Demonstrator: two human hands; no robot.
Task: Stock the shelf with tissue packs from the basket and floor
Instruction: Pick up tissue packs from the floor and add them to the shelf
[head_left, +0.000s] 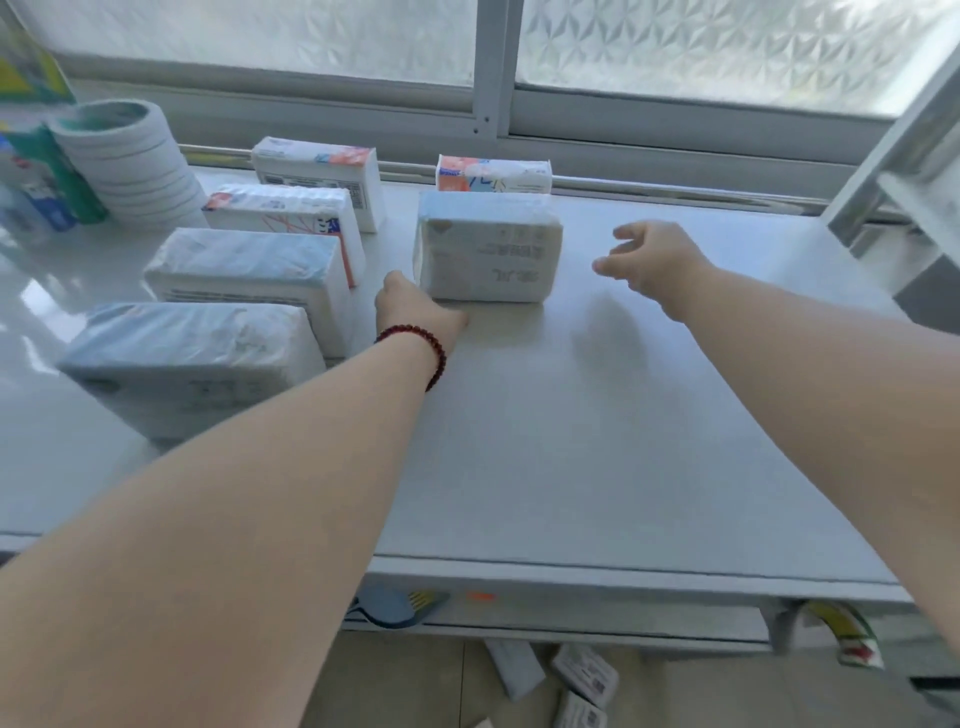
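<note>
A white shelf top carries several tissue packs. A blue-topped pack stands near the middle, with an orange-printed pack behind it. A row of packs runs down the left: the nearest blue one, another blue one, and two white and orange ones. My left hand, with a red bead bracelet at the wrist, touches the middle pack's lower left corner. My right hand hovers just right of that pack, fingers spread, holding nothing. More packs lie on the floor below.
A stack of white tape rolls and colourful bottles stand at the far left. A frosted window runs behind the shelf. A metal frame rises at the right. Blue utensils show under the shelf's front edge.
</note>
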